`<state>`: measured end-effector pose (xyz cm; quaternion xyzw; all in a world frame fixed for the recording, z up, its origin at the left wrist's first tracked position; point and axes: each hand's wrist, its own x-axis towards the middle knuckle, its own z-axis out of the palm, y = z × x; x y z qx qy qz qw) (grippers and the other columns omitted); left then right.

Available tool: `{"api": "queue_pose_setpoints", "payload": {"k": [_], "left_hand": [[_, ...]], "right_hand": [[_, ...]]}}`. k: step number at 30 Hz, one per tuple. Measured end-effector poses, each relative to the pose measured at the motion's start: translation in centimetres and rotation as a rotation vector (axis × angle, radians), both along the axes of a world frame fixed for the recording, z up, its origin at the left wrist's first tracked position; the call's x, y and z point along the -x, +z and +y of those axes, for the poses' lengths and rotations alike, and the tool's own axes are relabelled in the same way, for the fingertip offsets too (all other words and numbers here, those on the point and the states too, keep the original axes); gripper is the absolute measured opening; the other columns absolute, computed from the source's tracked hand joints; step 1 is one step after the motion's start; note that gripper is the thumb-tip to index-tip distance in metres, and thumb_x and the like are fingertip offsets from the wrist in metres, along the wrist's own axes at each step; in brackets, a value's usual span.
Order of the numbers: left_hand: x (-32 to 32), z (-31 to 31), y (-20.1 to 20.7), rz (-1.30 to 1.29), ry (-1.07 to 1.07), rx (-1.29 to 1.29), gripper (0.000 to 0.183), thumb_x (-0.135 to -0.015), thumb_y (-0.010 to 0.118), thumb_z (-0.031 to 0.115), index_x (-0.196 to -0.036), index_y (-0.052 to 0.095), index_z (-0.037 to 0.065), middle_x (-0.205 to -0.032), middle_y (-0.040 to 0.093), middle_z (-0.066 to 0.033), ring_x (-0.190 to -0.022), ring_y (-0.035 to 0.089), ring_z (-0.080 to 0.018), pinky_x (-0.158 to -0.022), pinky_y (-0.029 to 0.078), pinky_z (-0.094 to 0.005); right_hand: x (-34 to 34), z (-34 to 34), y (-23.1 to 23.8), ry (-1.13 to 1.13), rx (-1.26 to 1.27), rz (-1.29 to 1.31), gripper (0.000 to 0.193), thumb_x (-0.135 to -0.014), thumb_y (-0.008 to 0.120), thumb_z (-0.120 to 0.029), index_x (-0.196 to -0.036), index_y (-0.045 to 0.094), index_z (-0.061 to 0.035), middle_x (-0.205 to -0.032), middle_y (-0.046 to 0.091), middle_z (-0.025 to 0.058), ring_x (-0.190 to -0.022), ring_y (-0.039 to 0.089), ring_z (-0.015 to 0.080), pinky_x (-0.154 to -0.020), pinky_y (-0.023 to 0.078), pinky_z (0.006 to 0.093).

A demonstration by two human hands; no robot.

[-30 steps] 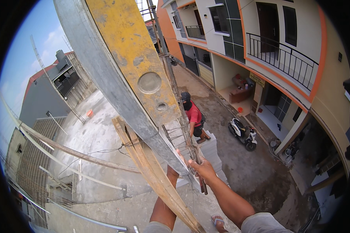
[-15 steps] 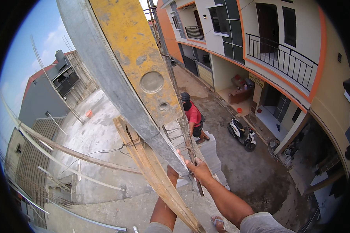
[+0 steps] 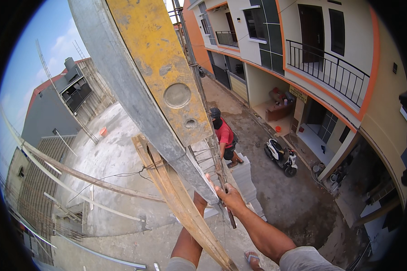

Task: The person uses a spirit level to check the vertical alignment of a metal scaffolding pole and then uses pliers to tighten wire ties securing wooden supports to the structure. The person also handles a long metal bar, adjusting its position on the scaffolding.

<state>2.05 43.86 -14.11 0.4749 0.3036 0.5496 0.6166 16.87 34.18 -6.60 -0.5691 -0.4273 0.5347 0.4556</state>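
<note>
A grey metal channel [image 3: 135,90] slants down from the upper left, its lower end between my hands. Flat against its right side lies a scuffed yellow spirit level [image 3: 160,67] with a round recess and a small hole. My right hand [image 3: 230,198] is closed round a dark metal rod [image 3: 232,220] beside the channel's lower end. Most of my left hand [image 3: 200,201] is hidden behind the channel and a wooden plank [image 3: 181,205], so its grip is hidden. Thin wire [image 3: 122,175] runs round the plank and channel.
Below on the right, a person in a red shirt [image 3: 224,135] stands by pale stacked sheets [image 3: 242,180]. A white scooter [image 3: 280,156] is parked in the alley. Bamboo poles [image 3: 95,183] cross the concrete slab [image 3: 108,153] at left. Balconied houses [image 3: 276,40] line the right.
The metal channel and spirit level shift very slightly to the right at the top. Both hands keep nearly the same place.
</note>
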Motion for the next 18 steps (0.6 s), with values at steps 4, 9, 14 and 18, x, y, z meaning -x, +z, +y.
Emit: {"api": "queue_pose_setpoints", "payload": {"k": [4,9,14,18], "left_hand": [[-0.4,-0.8,1.9,-0.045,0.004,0.121,0.023,-0.100,0.058,0.027,-0.081,0.057,0.013,-0.061,0.055,0.0012,-0.050,0.053,-0.0125,-0.045,0.044,-0.0280],[0.5,-0.6,1.2,0.090,-0.025,0.118,0.039,-0.103,0.050,0.041,-0.099,0.062,0.004,-0.075,0.054,-0.0003,-0.064,0.048,-0.0108,-0.056,0.044,-0.0280],[1.0,0.8,-1.8,0.241,-0.005,-0.103,0.046,-0.103,0.048,0.042,-0.117,0.057,-0.002,-0.094,0.061,-0.0057,-0.078,0.054,-0.0158,-0.070,0.049,-0.0349],[1.5,0.9,-3.5,0.339,0.034,-0.247,0.047,-0.101,0.051,0.039,-0.126,0.051,-0.001,-0.092,0.059,-0.0057,-0.077,0.054,-0.0188,-0.071,0.049,-0.0379]], "right_hand": [[0.1,0.1,-0.3,-0.002,0.012,0.013,0.061,-0.089,0.064,-0.057,-0.106,0.057,0.0017,-0.075,0.059,0.0084,-0.057,0.053,0.0141,-0.047,0.042,0.0313],[0.2,0.2,-0.6,-0.029,-0.057,0.000,0.070,-0.086,0.066,-0.059,-0.114,0.057,0.0044,-0.077,0.061,0.0126,-0.056,0.055,0.0176,-0.046,0.041,0.0344],[0.3,0.1,-0.6,-0.027,-0.057,-0.018,0.050,-0.092,0.062,-0.052,-0.098,0.056,-0.0033,-0.072,0.056,0.0051,-0.055,0.051,0.0129,-0.046,0.041,0.0300],[0.3,0.0,-0.8,-0.017,0.012,0.066,0.064,-0.087,0.065,-0.057,-0.111,0.059,0.0021,-0.072,0.059,0.0117,-0.059,0.056,0.0185,-0.050,0.043,0.0351]]}}
